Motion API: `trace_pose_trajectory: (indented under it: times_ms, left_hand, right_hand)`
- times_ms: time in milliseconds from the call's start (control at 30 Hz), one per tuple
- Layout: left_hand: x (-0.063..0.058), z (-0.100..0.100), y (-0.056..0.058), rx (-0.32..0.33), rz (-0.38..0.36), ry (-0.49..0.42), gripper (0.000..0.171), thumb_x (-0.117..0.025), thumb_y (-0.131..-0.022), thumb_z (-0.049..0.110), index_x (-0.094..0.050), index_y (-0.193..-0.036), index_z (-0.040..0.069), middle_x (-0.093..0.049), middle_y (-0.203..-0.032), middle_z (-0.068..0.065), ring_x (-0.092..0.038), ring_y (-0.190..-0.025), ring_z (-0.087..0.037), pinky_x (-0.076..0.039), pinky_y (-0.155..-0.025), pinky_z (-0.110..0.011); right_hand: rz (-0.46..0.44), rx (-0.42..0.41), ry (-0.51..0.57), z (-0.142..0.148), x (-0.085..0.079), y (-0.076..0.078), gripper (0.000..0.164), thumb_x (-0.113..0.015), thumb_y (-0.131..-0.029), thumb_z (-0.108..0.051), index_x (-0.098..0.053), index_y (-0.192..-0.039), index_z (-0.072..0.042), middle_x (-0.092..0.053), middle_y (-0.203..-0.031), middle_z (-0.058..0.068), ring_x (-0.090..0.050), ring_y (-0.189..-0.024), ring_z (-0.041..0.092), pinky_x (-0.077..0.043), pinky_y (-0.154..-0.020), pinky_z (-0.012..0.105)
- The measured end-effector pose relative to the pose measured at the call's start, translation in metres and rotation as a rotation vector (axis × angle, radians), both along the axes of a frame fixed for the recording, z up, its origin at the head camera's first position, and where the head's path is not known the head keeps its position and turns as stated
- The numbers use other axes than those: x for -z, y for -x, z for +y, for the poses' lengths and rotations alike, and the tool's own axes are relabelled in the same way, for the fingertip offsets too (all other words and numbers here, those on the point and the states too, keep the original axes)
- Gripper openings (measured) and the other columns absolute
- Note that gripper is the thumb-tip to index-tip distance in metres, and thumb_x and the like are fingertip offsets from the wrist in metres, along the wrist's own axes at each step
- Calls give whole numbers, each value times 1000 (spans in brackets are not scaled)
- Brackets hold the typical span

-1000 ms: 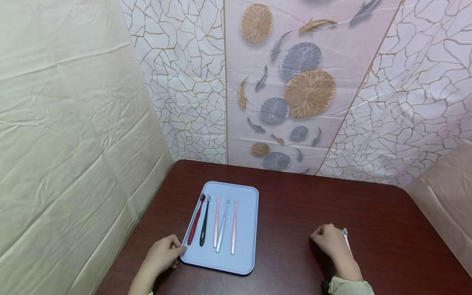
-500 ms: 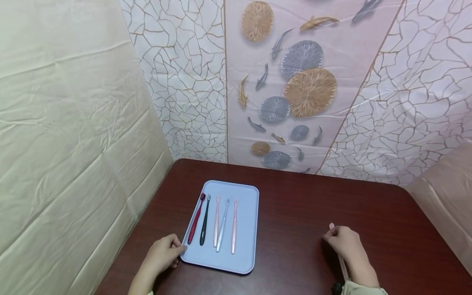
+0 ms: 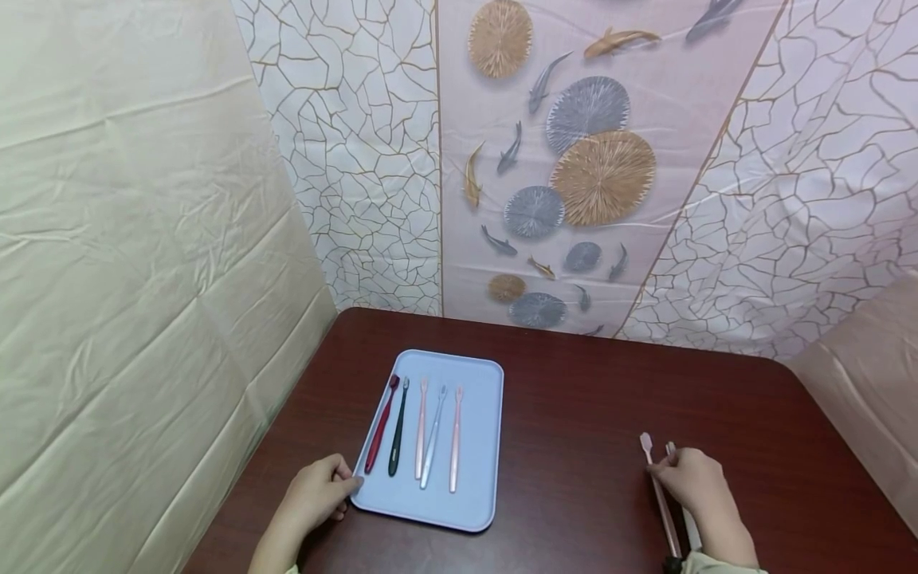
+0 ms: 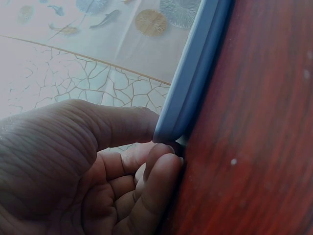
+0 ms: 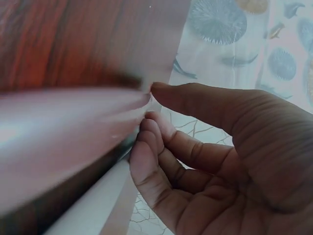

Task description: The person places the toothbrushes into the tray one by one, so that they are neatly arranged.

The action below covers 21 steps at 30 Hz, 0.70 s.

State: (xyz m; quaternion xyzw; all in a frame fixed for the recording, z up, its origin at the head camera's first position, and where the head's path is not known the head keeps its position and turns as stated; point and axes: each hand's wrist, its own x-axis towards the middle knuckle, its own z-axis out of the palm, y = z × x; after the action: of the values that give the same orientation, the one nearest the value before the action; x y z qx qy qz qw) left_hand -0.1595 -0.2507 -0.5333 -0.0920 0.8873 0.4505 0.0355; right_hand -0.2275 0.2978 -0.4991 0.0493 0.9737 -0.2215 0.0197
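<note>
My left hand [image 3: 319, 496] grips the near left corner of a light blue tray [image 3: 423, 510], with the thumb on its rim [image 4: 168, 112] and curled fingers below. To the right, my right hand [image 3: 699, 481] is at a pink toothbrush [image 3: 663, 510] on the table. In the right wrist view, its blurred handle [image 5: 63, 132] runs in between the thumb tip and fingertips, which appear to pinch it. A white toothbrush [image 3: 670, 448] lies close beside it, partly covered by the hand; its handle [image 5: 93, 200] passes below the fingers.
On the tray lie a red toothbrush [image 3: 380, 434], a dark green one [image 3: 397, 438], two pink ones and a pale blue one [image 3: 433, 442], bristle ends away from me. Patterned cloth [image 3: 380, 159] hangs behind the dark red table [image 3: 559, 414]; a cream cloth wall [image 3: 143, 279] stands left.
My right hand has shifted to the right, uncovering more of the pink toothbrush and now covering part of the white one. The toothbrushes, tray and left hand look unmoved.
</note>
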Motion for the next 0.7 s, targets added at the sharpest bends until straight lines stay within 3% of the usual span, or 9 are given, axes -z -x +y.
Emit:
trace_pose_trajectory:
  times_ms: [133,467,700]
  left_hand:
    - [0,0,0,2,0,4,23,-76,-85,18,-57,-78,8,-57,-59,-2,-59,-47,-16,-52,-45,-30]
    - [-1,1,0,6,3,10,22,-76,-85,18,-57,-78,9,-56,-58,-1,-58,-47,-16,-52,-45,-30]
    - [-1,1,-1,4,10,10,22,-76,-85,17,-57,-78,9,-56,-58,-1,-58,-47,-16,-52,-45,-30]
  right_hand:
    - [1,-1,-8,-4,0,0,21,-74,-82,-27,-70,-75,-8,-63,-70,8,-56,-65,25,-45,-57,40]
    - [-1,-14,-50,-8,-2,-1,23,-73,-80,-26,-67,-70,-6,-64,-72,16,-59,-63,30,-50,-59,52]
    - [-47,-42,-71,-10,-9,-1,23,-72,-78,-22,-60,-63,-11,-55,-62,2,-51,-57,23,-47,-55,44]
